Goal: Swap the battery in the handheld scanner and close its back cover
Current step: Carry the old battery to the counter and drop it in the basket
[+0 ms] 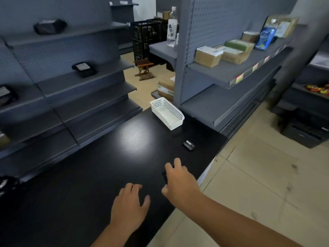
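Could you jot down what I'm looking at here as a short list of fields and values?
surface: black table
left hand: flat on the table, holding nothing
right hand: reaching over a dark object, mostly hidden; grip unclear
small black item: lying alone beyond the right hand, maybe a battery
white basket: far table end, looks empty

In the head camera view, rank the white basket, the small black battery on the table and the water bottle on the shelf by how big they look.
1. white basket
2. water bottle, though it stands farther away, so its true size is unsure
3. battery, clearly smallest
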